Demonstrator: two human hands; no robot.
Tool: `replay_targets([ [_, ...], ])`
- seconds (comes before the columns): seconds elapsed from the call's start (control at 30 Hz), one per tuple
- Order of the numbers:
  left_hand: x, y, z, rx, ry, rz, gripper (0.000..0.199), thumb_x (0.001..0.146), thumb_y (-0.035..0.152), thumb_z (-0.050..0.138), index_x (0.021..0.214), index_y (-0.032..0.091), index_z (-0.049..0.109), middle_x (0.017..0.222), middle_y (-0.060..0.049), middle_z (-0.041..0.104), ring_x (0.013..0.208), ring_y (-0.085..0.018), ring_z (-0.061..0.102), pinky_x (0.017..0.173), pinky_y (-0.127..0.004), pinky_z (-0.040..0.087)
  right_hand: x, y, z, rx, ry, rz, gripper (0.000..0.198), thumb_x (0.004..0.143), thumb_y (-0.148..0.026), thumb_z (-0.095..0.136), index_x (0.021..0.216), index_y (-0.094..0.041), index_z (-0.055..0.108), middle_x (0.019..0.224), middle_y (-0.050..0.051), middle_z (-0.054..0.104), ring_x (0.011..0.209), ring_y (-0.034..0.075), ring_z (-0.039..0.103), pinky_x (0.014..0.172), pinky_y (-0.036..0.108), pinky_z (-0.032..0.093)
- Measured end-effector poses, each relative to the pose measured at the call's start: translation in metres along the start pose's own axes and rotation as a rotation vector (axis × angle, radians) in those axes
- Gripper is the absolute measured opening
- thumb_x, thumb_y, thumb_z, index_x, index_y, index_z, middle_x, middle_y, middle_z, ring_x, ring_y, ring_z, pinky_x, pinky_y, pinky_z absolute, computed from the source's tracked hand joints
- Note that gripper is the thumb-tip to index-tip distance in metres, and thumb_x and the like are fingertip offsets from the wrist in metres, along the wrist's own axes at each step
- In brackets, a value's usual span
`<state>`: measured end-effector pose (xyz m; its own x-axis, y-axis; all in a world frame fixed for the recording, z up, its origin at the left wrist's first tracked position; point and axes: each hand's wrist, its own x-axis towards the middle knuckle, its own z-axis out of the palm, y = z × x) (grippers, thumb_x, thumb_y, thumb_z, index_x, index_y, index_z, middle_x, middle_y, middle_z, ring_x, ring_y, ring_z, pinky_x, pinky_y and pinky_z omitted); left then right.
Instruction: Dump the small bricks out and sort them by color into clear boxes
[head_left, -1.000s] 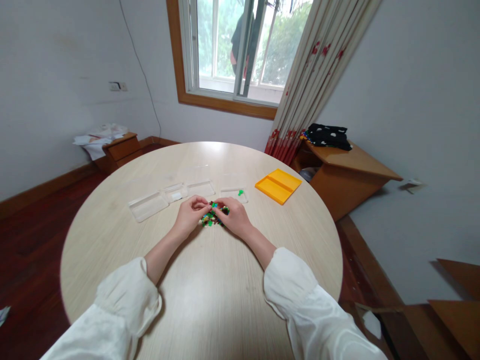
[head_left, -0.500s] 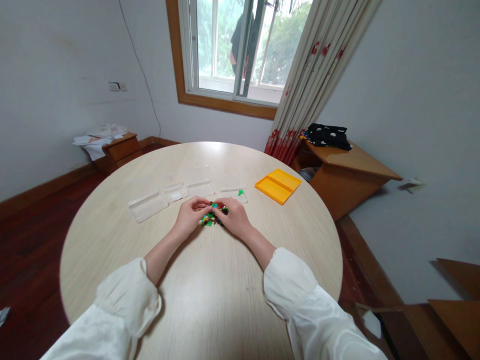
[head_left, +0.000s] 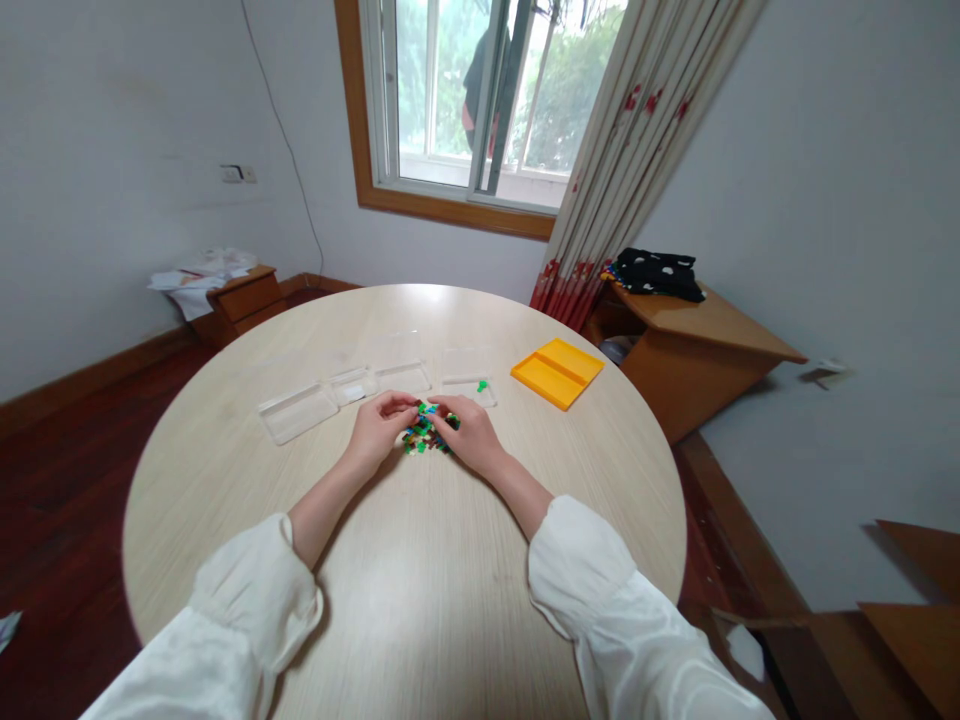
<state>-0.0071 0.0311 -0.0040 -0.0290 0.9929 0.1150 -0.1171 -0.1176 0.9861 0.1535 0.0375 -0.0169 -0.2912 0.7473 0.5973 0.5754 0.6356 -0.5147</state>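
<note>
A small heap of bright plastic pieces (head_left: pixel 424 441), mainly green with some blue, brown and white, lies on the round table between my hands. My left hand (head_left: pixel 377 428) reaches in from the left, its fingers curled and the thumb close to the index finger at the top of the heap. From the right, my right hand (head_left: pixel 470 434) bends over the heap with thumb and fingertips drawn together among the pieces. Anything pinched in either hand is too small to make out. The pieces under the fingers are partly hidden.
Clear plastic boxes with open lids stand beyond my hands: a large left box (head_left: pixel 298 414), a small box (head_left: pixel 352 386), a middle box (head_left: pixel 403 378) and a right box (head_left: pixel 457 388) holding green pieces (head_left: pixel 482 386). An open yellow case (head_left: pixel 558 374) lies at the table's right.
My fingertips have shifted slightly over the heap, parting a little, and more blue shows between them. The boxes and the yellow case stay in place.
</note>
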Motion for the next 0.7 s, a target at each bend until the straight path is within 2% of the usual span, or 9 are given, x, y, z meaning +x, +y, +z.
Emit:
replay_targets([
  [0.2, 0.0023, -0.0027, -0.0017, 0.018, 0.018, 0.022, 0.031, 0.055, 0.037, 0.075, 0.075, 0.015, 0.065, 0.070, -0.002, 0.067, 0.066, -0.015, 0.060, 0.067, -0.028, 0.049, 0.0003, 0.0033, -0.0002, 0.001, 0.006, 0.018, 0.022, 0.085, -0.021, 0.058, 0.104, -0.020, 0.068, 0.090, 0.007, 0.071, 0.082, 0.018, 0.064, 0.080, 0.033, 0.049],
  [0.37, 0.0023, -0.0022, -0.0014, 0.010, 0.010, 0.008, 0.033, 0.052, 0.038, 0.077, 0.073, 0.015, 0.066, 0.069, -0.003, 0.067, 0.065, -0.015, 0.061, 0.067, -0.029, 0.049, 0.0004, 0.0007, -0.0011, 0.008, 0.009, 0.015, 0.021, 0.086, -0.022, 0.058, 0.104, -0.019, 0.068, 0.090, 0.007, 0.072, 0.082, 0.018, 0.064, 0.080, 0.033, 0.049],
  [0.6, -0.0016, 0.0003, 0.0015, 0.017, -0.098, -0.034, 0.035, 0.048, 0.040, 0.082, 0.067, 0.015, 0.068, 0.067, -0.005, 0.070, 0.063, -0.017, 0.062, 0.064, -0.030, 0.050, 0.0009, -0.0037, -0.0027, 0.023, -0.030, 0.008, 0.014, 0.085, -0.026, 0.060, 0.094, -0.020, 0.069, 0.086, 0.006, 0.072, 0.081, 0.018, 0.065, 0.078, 0.032, 0.049],
  [0.7, -0.0018, 0.0003, 0.0023, 0.011, -0.100, -0.039, 0.036, 0.047, 0.041, 0.082, 0.067, 0.015, 0.068, 0.066, -0.004, 0.070, 0.061, -0.016, 0.062, 0.063, -0.029, 0.049, 0.0013, -0.0035, -0.0027, 0.039, -0.025, 0.015, 0.012, 0.084, -0.023, 0.060, 0.091, -0.020, 0.070, 0.086, 0.006, 0.072, 0.081, 0.018, 0.065, 0.078, 0.032, 0.049],
])
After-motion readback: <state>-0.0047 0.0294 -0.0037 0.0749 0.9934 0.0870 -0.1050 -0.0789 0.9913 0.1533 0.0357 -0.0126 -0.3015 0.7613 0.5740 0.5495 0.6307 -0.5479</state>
